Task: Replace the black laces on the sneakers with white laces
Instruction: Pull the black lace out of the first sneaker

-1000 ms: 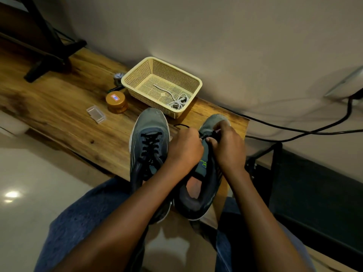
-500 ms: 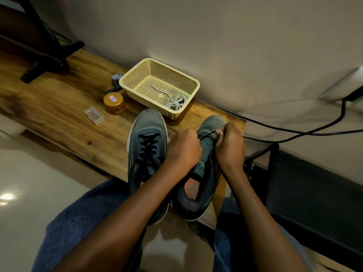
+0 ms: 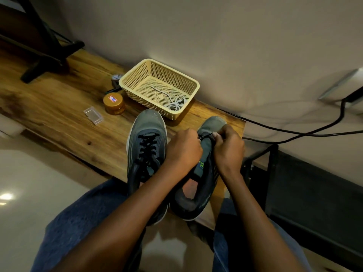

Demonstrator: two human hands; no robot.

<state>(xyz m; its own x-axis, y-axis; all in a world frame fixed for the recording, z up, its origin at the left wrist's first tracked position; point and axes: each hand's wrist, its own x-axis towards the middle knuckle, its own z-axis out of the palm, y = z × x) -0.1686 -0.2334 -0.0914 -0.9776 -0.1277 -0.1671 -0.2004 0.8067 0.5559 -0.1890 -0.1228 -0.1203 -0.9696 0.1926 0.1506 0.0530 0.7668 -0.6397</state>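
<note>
Both hands sit curled over the right sneaker, near its toe. The left hand and the right hand each pinch an end of a short stretch of black lace drawn taut between them, just above the tongue; what the rest of the fingers hold is hidden. This sneaker is grey with a green mark on the tongue, heel toward the person, its eyelets mostly covered by the hands. Just left of the left hand, touching or nearly touching the wrist, stands the left sneaker, fully threaded with black laces. Both shoes rest on the near edge of a wooden table. Beyond the hands, against the wall, a cream mesh basket holds coiled white laces. Left of the basket: an amber jar with a gold lid, a small clear plastic box further left, and a small round item behind the jar, unclear. Right of the hands, black cables run along the wall. Blue trouser legs show below the forearms.
</note>
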